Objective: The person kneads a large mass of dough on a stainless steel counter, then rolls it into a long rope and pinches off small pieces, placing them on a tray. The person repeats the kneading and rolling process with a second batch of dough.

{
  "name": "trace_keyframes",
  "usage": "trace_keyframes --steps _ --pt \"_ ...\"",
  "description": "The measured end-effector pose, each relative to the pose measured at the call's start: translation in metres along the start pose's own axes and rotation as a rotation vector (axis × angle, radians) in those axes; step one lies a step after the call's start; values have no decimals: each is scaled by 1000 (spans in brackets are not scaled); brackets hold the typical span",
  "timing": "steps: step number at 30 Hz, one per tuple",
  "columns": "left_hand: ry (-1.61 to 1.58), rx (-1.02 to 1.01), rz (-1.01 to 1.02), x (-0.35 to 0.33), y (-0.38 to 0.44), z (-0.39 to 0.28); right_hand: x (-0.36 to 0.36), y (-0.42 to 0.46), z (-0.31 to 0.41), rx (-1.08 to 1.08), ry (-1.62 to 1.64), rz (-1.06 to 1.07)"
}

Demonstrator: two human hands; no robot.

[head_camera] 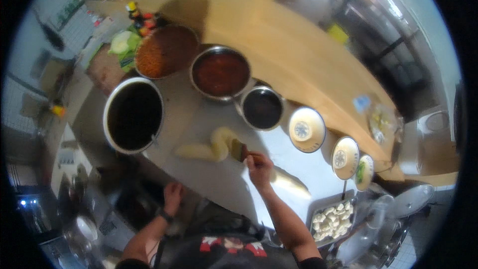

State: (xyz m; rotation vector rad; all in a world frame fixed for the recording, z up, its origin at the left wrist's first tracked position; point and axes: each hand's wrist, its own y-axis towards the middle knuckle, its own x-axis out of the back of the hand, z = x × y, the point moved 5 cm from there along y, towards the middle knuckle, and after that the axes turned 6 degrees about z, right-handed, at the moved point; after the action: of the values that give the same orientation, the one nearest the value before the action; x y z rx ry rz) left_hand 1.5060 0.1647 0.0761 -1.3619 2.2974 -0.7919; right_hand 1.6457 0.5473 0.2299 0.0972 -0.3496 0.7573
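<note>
In my right hand is a flat brush with a reddish-brown handle, gripped near the handle's middle. Its bristles meet the right end of a pale, bent strip that looks like dough, lying on the light worktop. Another long pale strip lies in sunlight beyond my right wrist, partly hidden by it. At the worktop's near edge, my left hand hangs loosely with nothing visible in it. A white-rimmed bucket of dark liquid stands to the far left of the strips.
Along the back stand a large bowl of orange-brown food, a metal bowl of red sauce and a metal pot of dark liquid. Patterned bowls line the right side. A tray of white pieces sits near right. Cabbage lies back left.
</note>
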Motion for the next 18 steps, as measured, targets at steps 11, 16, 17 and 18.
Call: trace_keyframes --steps 11,16,17,18 --pt "307 -160 465 -135 12 -49 38 96 -86 -374 589 -333" --pt "669 -406 687 -198 -3 -70 58 32 -61 -334 759 -266" --pt "766 -466 711 -218 -13 -75 68 6 -65 -336 727 -270" --pt "755 -501 800 -249 -29 -82 84 -30 -75 -346 685 -293"
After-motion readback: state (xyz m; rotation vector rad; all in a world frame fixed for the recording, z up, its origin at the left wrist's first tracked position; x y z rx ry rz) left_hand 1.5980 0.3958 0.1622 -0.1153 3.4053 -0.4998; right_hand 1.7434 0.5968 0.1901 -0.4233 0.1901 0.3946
